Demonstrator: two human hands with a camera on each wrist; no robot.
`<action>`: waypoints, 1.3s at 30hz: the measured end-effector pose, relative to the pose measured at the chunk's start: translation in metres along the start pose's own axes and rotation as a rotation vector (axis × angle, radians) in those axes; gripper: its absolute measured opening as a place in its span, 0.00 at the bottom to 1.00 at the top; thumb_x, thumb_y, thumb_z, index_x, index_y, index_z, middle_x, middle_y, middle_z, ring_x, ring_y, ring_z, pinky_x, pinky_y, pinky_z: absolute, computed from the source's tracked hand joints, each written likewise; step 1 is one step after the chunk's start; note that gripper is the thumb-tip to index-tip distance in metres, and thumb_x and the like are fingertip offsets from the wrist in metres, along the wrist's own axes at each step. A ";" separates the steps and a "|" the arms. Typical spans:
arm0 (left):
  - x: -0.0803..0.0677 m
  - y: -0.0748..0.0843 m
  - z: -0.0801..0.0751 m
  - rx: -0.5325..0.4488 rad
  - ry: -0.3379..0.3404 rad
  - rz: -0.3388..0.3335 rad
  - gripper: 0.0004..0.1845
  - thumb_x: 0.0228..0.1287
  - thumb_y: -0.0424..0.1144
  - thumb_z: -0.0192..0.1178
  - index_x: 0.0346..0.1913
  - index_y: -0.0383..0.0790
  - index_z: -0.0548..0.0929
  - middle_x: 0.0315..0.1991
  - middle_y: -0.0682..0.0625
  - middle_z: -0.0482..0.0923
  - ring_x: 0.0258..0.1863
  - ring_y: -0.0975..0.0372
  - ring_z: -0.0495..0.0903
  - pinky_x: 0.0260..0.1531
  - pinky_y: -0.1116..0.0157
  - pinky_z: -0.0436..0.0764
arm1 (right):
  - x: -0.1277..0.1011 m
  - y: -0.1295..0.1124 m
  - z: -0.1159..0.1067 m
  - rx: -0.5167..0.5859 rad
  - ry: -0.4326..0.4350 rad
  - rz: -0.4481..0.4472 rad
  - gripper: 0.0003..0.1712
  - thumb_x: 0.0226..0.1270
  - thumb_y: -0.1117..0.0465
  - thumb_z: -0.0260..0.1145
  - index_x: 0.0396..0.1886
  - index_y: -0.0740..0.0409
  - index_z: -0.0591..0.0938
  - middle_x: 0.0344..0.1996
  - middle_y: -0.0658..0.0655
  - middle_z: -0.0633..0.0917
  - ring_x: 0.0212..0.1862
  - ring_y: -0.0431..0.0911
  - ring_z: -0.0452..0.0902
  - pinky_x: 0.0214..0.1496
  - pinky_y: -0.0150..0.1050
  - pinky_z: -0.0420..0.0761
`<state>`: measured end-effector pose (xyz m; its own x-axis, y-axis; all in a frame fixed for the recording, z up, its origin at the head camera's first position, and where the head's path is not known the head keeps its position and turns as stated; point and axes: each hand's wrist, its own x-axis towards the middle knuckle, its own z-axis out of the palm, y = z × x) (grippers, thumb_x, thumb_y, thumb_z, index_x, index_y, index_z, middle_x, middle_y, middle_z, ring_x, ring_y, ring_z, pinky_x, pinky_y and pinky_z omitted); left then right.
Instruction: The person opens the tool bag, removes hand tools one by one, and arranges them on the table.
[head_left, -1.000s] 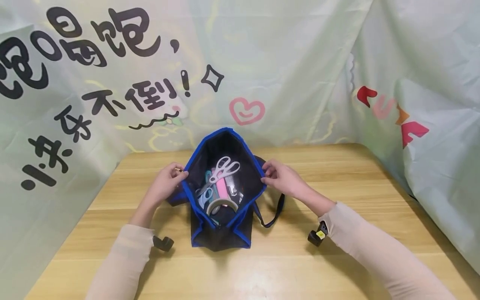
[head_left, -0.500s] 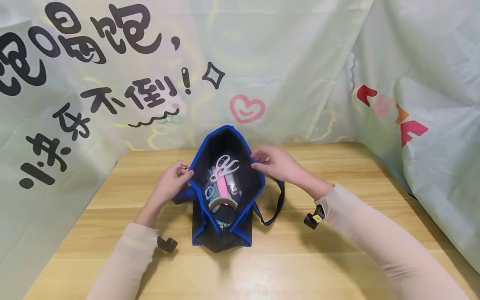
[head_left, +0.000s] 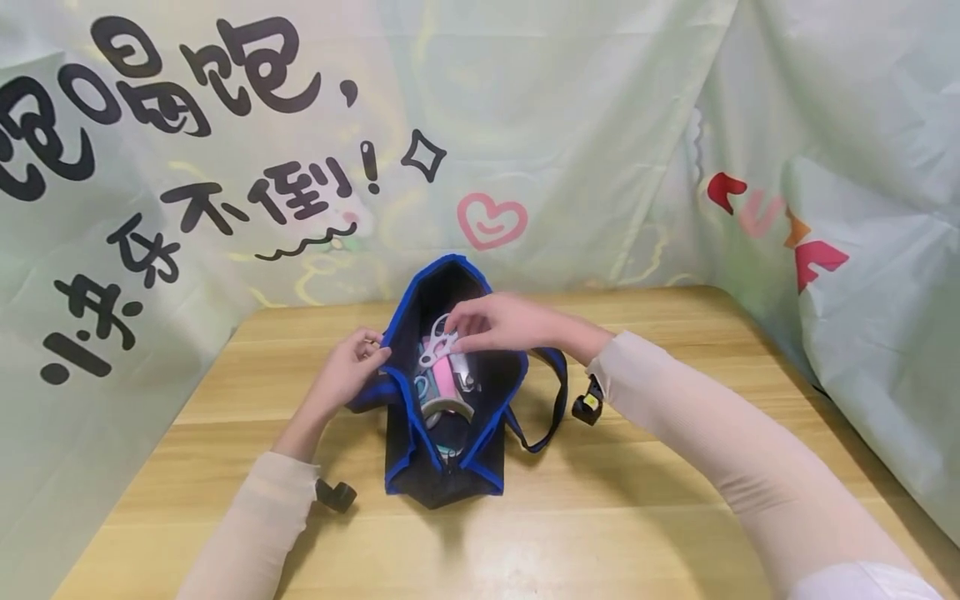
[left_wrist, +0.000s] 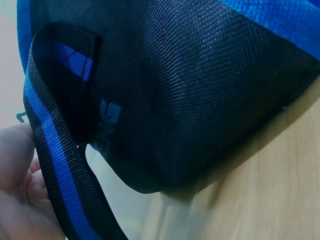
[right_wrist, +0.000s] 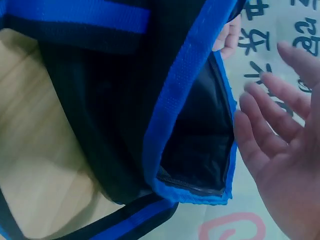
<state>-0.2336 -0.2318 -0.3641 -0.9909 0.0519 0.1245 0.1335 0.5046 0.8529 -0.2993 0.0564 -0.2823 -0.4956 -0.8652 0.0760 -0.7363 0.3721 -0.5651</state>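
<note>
- Bag [head_left: 483, 458]: 1, black, blue-edged, mouth wide, on table [head_left: 637, 467].
- Left hand [head_left: 348, 367]: pinches bag's left edge.
- Right hand [head_left: 501, 323]: fingers loose, at bag's mouth, over scissors [head_left: 431, 357]; contact unclear.
- Scissors: 1 pair, white, in bag, over pink strip [head_left: 445, 382].

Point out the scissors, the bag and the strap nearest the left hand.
Scissors [head_left: 437, 350]: head view, on the white handles.
Bag [head_left: 444, 483]: head view, on the black near wall.
Strap [left_wrist: 56, 150]: left wrist view, on its blue stripe.
</note>
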 end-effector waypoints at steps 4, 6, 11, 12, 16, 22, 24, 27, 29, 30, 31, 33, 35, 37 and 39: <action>-0.001 -0.001 -0.001 -0.002 0.001 -0.011 0.15 0.70 0.40 0.59 0.51 0.33 0.74 0.32 0.44 0.79 0.27 0.58 0.77 0.29 0.66 0.80 | 0.016 -0.004 0.002 -0.067 -0.141 -0.038 0.17 0.66 0.48 0.67 0.50 0.50 0.83 0.36 0.43 0.84 0.41 0.38 0.79 0.48 0.33 0.78; -0.001 0.001 -0.001 0.005 0.000 -0.019 0.15 0.70 0.40 0.59 0.51 0.32 0.74 0.32 0.43 0.79 0.27 0.58 0.77 0.29 0.66 0.80 | 0.024 -0.005 0.004 -0.105 -0.192 -0.053 0.18 0.65 0.49 0.68 0.50 0.52 0.83 0.34 0.43 0.83 0.39 0.38 0.78 0.46 0.33 0.78; -0.008 0.024 -0.001 0.013 -0.008 -0.025 0.13 0.71 0.35 0.57 0.50 0.28 0.74 0.32 0.42 0.79 0.28 0.58 0.79 0.31 0.67 0.80 | 0.037 -0.005 0.016 -0.170 -0.284 -0.059 0.19 0.64 0.50 0.69 0.51 0.52 0.82 0.34 0.45 0.83 0.36 0.37 0.78 0.42 0.32 0.78; -0.010 0.029 -0.001 0.013 -0.009 -0.024 0.12 0.71 0.34 0.56 0.50 0.27 0.74 0.32 0.41 0.79 0.27 0.59 0.79 0.31 0.67 0.80 | 0.038 -0.004 0.019 -0.170 -0.299 -0.061 0.19 0.64 0.51 0.69 0.53 0.52 0.81 0.35 0.46 0.83 0.36 0.37 0.78 0.42 0.31 0.78; -0.014 0.036 -0.003 -0.001 -0.017 -0.020 0.13 0.71 0.35 0.56 0.50 0.28 0.73 0.32 0.41 0.80 0.28 0.58 0.80 0.33 0.67 0.80 | 0.041 0.002 0.032 -0.136 -0.342 -0.073 0.22 0.65 0.55 0.67 0.58 0.54 0.79 0.38 0.48 0.83 0.38 0.38 0.79 0.43 0.31 0.79; -0.001 -0.002 -0.001 -0.022 -0.010 -0.014 0.15 0.70 0.41 0.59 0.50 0.33 0.74 0.31 0.43 0.80 0.28 0.57 0.80 0.32 0.65 0.81 | 0.039 0.007 0.048 -0.141 -0.400 -0.033 0.18 0.65 0.57 0.68 0.54 0.53 0.81 0.40 0.48 0.83 0.41 0.40 0.78 0.47 0.31 0.79; -0.001 -0.003 -0.001 -0.021 -0.008 -0.013 0.16 0.70 0.41 0.59 0.50 0.32 0.74 0.31 0.43 0.79 0.27 0.58 0.80 0.31 0.65 0.80 | 0.039 0.008 0.053 -0.169 -0.416 -0.024 0.15 0.65 0.57 0.68 0.51 0.50 0.82 0.40 0.47 0.83 0.42 0.39 0.77 0.49 0.32 0.78; 0.000 -0.002 -0.001 -0.024 -0.007 -0.016 0.16 0.70 0.41 0.59 0.51 0.32 0.74 0.31 0.43 0.79 0.27 0.58 0.80 0.31 0.65 0.80 | 0.039 0.008 0.059 -0.182 -0.430 -0.001 0.13 0.66 0.57 0.68 0.49 0.47 0.82 0.40 0.45 0.83 0.42 0.39 0.77 0.51 0.33 0.78; 0.000 -0.002 -0.001 -0.026 -0.008 -0.019 0.16 0.70 0.41 0.59 0.51 0.32 0.74 0.31 0.43 0.79 0.28 0.57 0.80 0.32 0.65 0.81 | 0.039 0.008 0.063 -0.180 -0.436 0.015 0.12 0.66 0.58 0.68 0.49 0.46 0.82 0.39 0.44 0.82 0.41 0.39 0.77 0.51 0.34 0.79; 0.000 -0.002 -0.001 -0.031 -0.009 -0.021 0.16 0.70 0.41 0.59 0.51 0.32 0.74 0.31 0.43 0.79 0.28 0.57 0.80 0.32 0.65 0.82 | 0.038 0.008 0.064 -0.186 -0.437 0.017 0.12 0.66 0.58 0.68 0.49 0.45 0.82 0.39 0.44 0.83 0.41 0.40 0.77 0.51 0.34 0.79; 0.000 -0.002 -0.001 -0.032 -0.008 -0.022 0.16 0.70 0.41 0.59 0.52 0.32 0.73 0.31 0.42 0.79 0.28 0.57 0.80 0.32 0.65 0.82 | 0.038 0.008 0.065 -0.189 -0.435 0.020 0.13 0.66 0.59 0.68 0.49 0.45 0.82 0.39 0.44 0.83 0.41 0.40 0.77 0.51 0.34 0.79; 0.000 -0.002 -0.001 -0.026 -0.006 -0.024 0.17 0.70 0.42 0.59 0.52 0.32 0.73 0.32 0.42 0.80 0.29 0.56 0.80 0.33 0.64 0.82 | 0.037 0.007 0.066 -0.197 -0.432 0.012 0.13 0.67 0.60 0.67 0.50 0.45 0.82 0.38 0.44 0.82 0.40 0.39 0.77 0.51 0.34 0.78; 0.000 -0.002 -0.001 -0.024 -0.006 -0.025 0.17 0.71 0.42 0.58 0.53 0.32 0.73 0.33 0.41 0.80 0.29 0.56 0.80 0.34 0.64 0.82 | 0.036 0.007 0.068 -0.208 -0.427 -0.004 0.13 0.67 0.60 0.66 0.51 0.46 0.82 0.38 0.44 0.82 0.39 0.39 0.77 0.49 0.34 0.78; 0.000 -0.003 -0.002 -0.013 -0.004 -0.022 0.17 0.71 0.42 0.58 0.54 0.33 0.73 0.34 0.41 0.80 0.29 0.56 0.81 0.34 0.64 0.82 | 0.035 0.007 0.069 -0.229 -0.418 -0.024 0.13 0.68 0.59 0.66 0.51 0.46 0.81 0.36 0.44 0.82 0.38 0.39 0.77 0.47 0.32 0.78; 0.000 -0.004 -0.003 0.002 -0.007 -0.008 0.18 0.71 0.42 0.58 0.55 0.33 0.73 0.34 0.41 0.81 0.29 0.57 0.81 0.34 0.64 0.82 | 0.034 0.007 0.070 -0.241 -0.406 -0.035 0.13 0.68 0.58 0.66 0.51 0.46 0.81 0.35 0.44 0.82 0.37 0.39 0.77 0.44 0.31 0.78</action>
<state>-0.2340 -0.2360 -0.3658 -0.9921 0.0532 0.1140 0.1252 0.5070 0.8528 -0.2893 0.0062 -0.3410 -0.2834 -0.9223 -0.2628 -0.8590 0.3660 -0.3580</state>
